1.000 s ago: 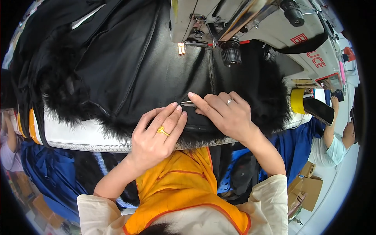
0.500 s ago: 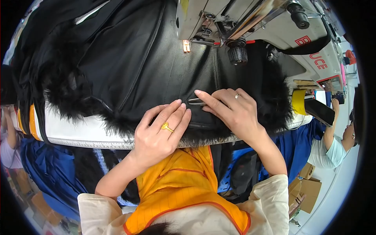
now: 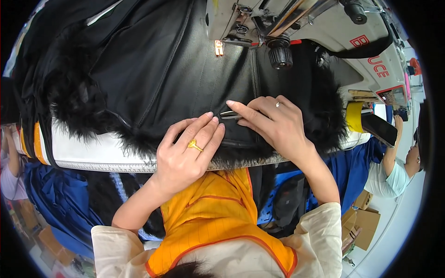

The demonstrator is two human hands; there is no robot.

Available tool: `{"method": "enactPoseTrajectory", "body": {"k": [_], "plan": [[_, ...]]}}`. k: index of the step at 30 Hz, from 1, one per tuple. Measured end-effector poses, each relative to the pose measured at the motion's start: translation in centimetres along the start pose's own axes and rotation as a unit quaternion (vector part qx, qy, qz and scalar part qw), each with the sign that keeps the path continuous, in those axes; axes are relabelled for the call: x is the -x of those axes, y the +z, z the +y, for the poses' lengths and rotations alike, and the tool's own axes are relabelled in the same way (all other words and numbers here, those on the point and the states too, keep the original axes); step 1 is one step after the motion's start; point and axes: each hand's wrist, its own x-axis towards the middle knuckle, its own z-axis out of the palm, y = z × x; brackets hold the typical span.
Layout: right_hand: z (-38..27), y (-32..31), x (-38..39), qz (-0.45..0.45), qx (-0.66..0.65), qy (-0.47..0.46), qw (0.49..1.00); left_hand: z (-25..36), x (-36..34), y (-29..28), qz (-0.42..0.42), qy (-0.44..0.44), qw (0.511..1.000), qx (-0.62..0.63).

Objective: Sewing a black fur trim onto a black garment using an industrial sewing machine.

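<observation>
A black leather-like garment (image 3: 185, 78) with stitched seams and fluffy black fur trim (image 3: 69, 106) lies spread over the sewing table. My left hand (image 3: 187, 150), wearing a gold ring, rests on it with fingers stretched out and pressing the surface. My right hand (image 3: 278, 125) is closed around small silver thread snips (image 3: 229, 114); their two pointed blades stick out toward my left fingertips, low over the garment. Their handle is hidden inside the hand. Above the hands stands a sewing machine (image 3: 320, 32), its lit presser foot (image 3: 219, 48) over the garment.
A measuring scale (image 3: 102, 166) runs along the table's front edge. At the right are a yellow tape roll (image 3: 354, 116) and a dark phone (image 3: 380, 129). Blue cloth (image 3: 60, 194) hangs below the table at the left. Other people sit at both sides; cardboard boxes (image 3: 366, 227) stand lower right.
Both hands and the thread snips have shifted slightly up and left in the picture. The table and machine appear a little higher too. The grip on the snips is unchanged.
</observation>
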Motion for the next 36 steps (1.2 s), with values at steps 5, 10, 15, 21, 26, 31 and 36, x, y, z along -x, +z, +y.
{"method": "enactPoseTrajectory", "body": {"k": [5,10,15,21,26,31,36], "plan": [[0.4,0.2,0.0,0.011,-0.069,0.017,0.997,0.0,0.0,0.1,0.006,0.0,1.0,0.001],[0.5,0.5,0.0,0.014,-0.07,0.009,0.997,0.0,0.0,0.1,0.008,0.0,1.0,0.008],[-0.1,0.5,0.0,0.029,-0.016,-0.012,0.999,-0.1,0.0,0.0,0.0,0.003,1.0,0.008],[-0.4,0.0,0.3,-0.01,0.117,-0.067,0.991,-0.2,-0.1,0.0,0.002,0.013,1.0,0.005],[0.1,0.5,0.0,0.048,-0.03,-0.034,0.998,-0.2,0.0,0.0,0.002,0.01,1.0,0.012],[-0.3,0.1,0.5,0.006,0.071,-0.065,0.995,-0.4,0.0,0.0,0.004,0.006,1.0,0.03],[-0.5,-0.3,0.1,-0.029,0.045,-0.038,0.998,-0.5,0.0,0.2,0.013,0.008,0.999,0.031]]}}
